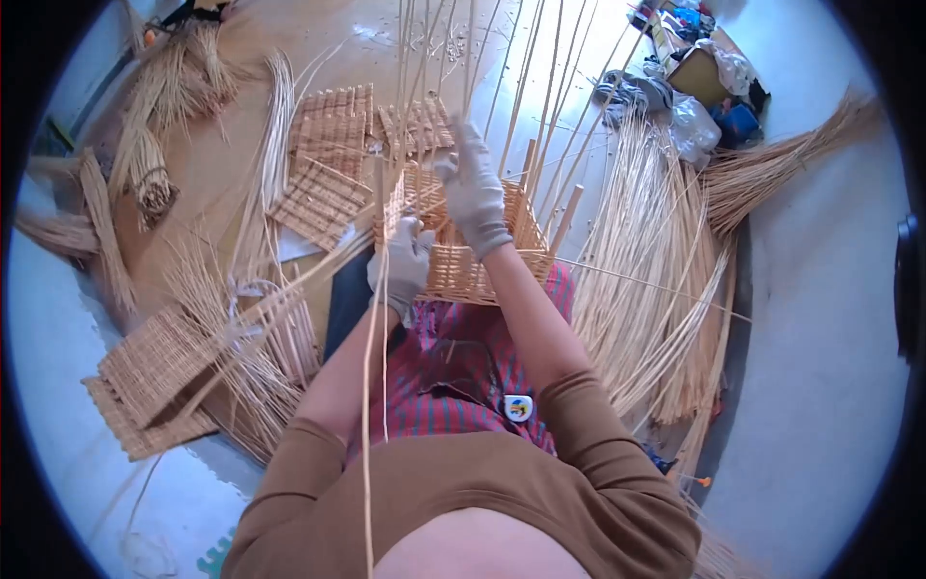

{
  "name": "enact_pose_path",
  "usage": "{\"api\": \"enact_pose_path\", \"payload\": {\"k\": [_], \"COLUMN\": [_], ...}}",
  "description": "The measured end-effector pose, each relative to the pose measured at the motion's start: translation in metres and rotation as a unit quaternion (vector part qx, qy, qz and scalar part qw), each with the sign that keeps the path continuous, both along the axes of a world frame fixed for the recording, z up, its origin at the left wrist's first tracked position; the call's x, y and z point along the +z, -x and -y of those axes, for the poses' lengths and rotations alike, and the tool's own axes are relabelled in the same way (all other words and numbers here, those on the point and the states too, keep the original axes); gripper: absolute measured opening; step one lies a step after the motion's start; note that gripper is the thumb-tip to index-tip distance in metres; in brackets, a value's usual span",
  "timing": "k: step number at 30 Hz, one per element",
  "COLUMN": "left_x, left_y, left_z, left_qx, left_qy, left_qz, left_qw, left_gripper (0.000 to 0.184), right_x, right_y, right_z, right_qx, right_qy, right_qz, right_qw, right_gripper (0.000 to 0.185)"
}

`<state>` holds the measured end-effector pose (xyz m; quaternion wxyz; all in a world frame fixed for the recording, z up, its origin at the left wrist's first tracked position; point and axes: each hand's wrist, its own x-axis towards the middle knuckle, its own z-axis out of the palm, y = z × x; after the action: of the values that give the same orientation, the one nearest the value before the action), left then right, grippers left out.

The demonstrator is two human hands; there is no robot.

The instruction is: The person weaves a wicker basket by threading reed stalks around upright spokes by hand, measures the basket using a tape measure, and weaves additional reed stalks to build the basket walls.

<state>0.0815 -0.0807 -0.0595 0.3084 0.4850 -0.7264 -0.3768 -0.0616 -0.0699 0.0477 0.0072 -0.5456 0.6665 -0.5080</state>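
Note:
A partly woven wicker basket (463,273) rests on my lap, with long upright canes (529,87) rising from it and flat wooden stakes at its corners. My left hand (403,259), in a pale glove, is closed at the basket's left side around thin strands that run down over my lap. My right hand (473,188), also gloved, is raised over the basket's opening with its fingers stretched upward, beside the canes. Nothing shows in its palm. The fabric on my lap (424,415) is striped red and blue.
Woven panels (328,125) lie beyond the basket to the left, and more panels (154,367) at lower left. Large cane bundles (646,251) spread along the right. Other bundles (154,183) lie at upper left. Bags and a box (704,77) sit at upper right.

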Motion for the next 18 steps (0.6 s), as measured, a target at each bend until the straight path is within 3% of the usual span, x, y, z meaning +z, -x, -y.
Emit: {"api": "enact_pose_path", "payload": {"k": [1, 2, 3, 5, 6, 7, 9, 10, 11, 12, 14, 16, 18], "left_x": [-0.007, -0.004, 0.005, 0.03, 0.028, 0.027, 0.028, 0.032, 0.037, 0.039, 0.031, 0.022, 0.039], "left_y": [-0.001, 0.0, 0.0, 0.004, 0.005, 0.017, 0.034, 0.039, 0.046, 0.05, 0.052, 0.052, 0.055], "left_z": [0.003, 0.003, -0.006, -0.019, -0.029, -0.037, -0.059, -0.065, -0.068, -0.074, -0.073, -0.066, -0.065], "left_qx": [-0.016, -0.025, 0.049, 0.078, 0.014, 0.015, -0.15, -0.152, -0.137, -0.12, -0.115, -0.106, -0.14], "left_qy": [0.006, 0.016, -0.004, 0.282, 0.254, 0.246, 0.292, 0.291, 0.229, 0.161, 0.188, 0.293, 0.219], "left_qz": [-0.049, -0.103, -0.051, -0.075, 0.003, -0.003, 0.112, 0.117, 0.2, 0.279, 0.306, 0.284, 0.31], "left_qw": [0.999, 0.994, 0.997, 0.953, 0.967, 0.969, 0.938, 0.937, 0.943, 0.939, 0.926, 0.907, 0.914], "left_gripper": [0.027, 0.026, 0.036, 0.056, 0.071, 0.071, 0.073, 0.073, 0.074, 0.075, 0.072, 0.07, 0.061], "right_x": [0.003, -0.025, -0.052, -0.093, -0.117, -0.105, -0.066, -0.031, -0.006, -0.008, 0.009, -0.015, -0.063], "right_y": [0.004, 0.016, 0.029, 0.041, 0.054, 0.059, 0.054, 0.051, 0.053, 0.063, 0.062, 0.085, 0.101], "right_z": [-0.003, -0.027, -0.05, -0.113, -0.13, -0.131, -0.105, -0.083, -0.062, -0.042, -0.059, -0.119, -0.177], "right_qx": [0.014, 0.027, 0.044, -0.022, -0.087, -0.114, -0.11, -0.098, -0.084, -0.046, -0.051, -0.005, -0.126], "right_qy": [-0.025, 0.056, 0.143, 0.12, 0.03, 0.019, 0.045, 0.038, 0.031, 0.014, -0.005, 0.072, 0.045], "right_qz": [0.119, 0.204, 0.279, 0.367, 0.365, 0.298, 0.175, -0.009, -0.194, -0.086, 0.104, 0.196, 0.233], "right_qw": [0.992, 0.977, 0.948, 0.922, 0.926, 0.947, 0.977, 0.994, 0.977, 0.995, 0.993, 0.978, 0.963], "right_gripper": [0.048, 0.041, 0.035, 0.027, 0.024, 0.024, 0.029, 0.039, 0.05, 0.056, 0.066, 0.06, 0.051]}}
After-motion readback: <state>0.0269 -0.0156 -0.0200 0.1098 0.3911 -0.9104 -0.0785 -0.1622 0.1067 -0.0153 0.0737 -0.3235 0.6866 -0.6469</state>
